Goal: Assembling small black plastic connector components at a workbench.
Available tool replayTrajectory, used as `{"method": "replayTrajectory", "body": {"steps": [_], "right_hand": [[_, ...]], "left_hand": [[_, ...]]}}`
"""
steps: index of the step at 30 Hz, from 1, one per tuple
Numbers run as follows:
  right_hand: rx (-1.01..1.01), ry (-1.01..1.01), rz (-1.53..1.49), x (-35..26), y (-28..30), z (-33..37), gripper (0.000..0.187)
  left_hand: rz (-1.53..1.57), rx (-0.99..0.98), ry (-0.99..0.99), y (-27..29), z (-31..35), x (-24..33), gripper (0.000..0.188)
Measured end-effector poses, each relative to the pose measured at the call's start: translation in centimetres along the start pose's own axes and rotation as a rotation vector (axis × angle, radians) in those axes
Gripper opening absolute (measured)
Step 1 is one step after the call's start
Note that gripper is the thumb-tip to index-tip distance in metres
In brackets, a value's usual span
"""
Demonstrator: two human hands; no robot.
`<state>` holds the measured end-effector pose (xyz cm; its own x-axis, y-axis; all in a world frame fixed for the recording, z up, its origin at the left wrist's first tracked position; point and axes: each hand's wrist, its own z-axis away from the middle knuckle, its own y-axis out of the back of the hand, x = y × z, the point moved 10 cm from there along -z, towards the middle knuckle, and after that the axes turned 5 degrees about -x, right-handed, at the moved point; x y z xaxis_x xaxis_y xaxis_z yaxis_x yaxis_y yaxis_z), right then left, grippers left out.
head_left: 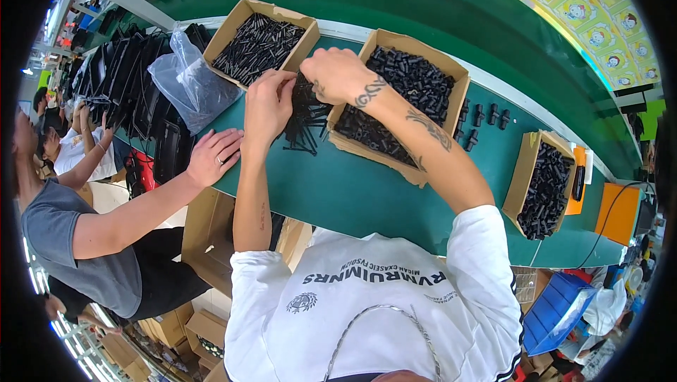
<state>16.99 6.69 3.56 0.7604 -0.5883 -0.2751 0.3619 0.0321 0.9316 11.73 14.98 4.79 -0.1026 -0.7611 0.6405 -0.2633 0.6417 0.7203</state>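
My left hand (266,108) is closed in a pinch beside a loose pile of thin black rods (305,124) on the green table. What its fingertips hold, if anything, is hidden. Over the far end of that pile, my right hand (334,74) has its fingers curled down, and its back covers whatever they grip. Behind the hands stands a cardboard box of short, slim black rods (259,40). Below my right forearm lies a larger open carton (462,89) full of short black plastic fittings (412,82).
Several loose black fittings (478,115) stand right of the carton, with a smaller box of black parts (518,183) beyond. A clear plastic bag (187,86) lies at left. A co-worker's hand (215,156) rests at the table edge (282,214), close to my left wrist.
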Motion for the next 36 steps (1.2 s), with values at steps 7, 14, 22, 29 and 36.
{"method": "replayTrajectory", "body": {"steps": [7, 14, 22, 29, 36], "right_hand": [[0.253, 0.088, -0.299, 2.8, 3.6, 3.6, 0.01], [0.292, 0.137, -0.557, 4.4, 2.2, 4.9, 0.012], [0.294, 0.15, -0.682, 4.9, 1.5, 5.8, 0.013], [0.313, 0.081, -0.773, 6.2, 1.4, 8.0, 0.012], [0.293, 0.157, -1.058, 5.5, 0.7, 14.2, 0.014]], "left_hand": [[0.113, -0.068, 0.065, -1.7, 0.2, -0.6, 0.019], [0.781, -0.196, 0.012, -4.8, 0.7, 0.9, 0.024], [0.568, -0.113, 0.007, -4.1, 0.9, -0.3, 0.022], [0.531, -0.054, 0.239, -4.0, 1.9, -3.5, 0.014], [-0.047, -0.082, 0.187, -3.8, 1.3, -2.0, 0.013]]}}
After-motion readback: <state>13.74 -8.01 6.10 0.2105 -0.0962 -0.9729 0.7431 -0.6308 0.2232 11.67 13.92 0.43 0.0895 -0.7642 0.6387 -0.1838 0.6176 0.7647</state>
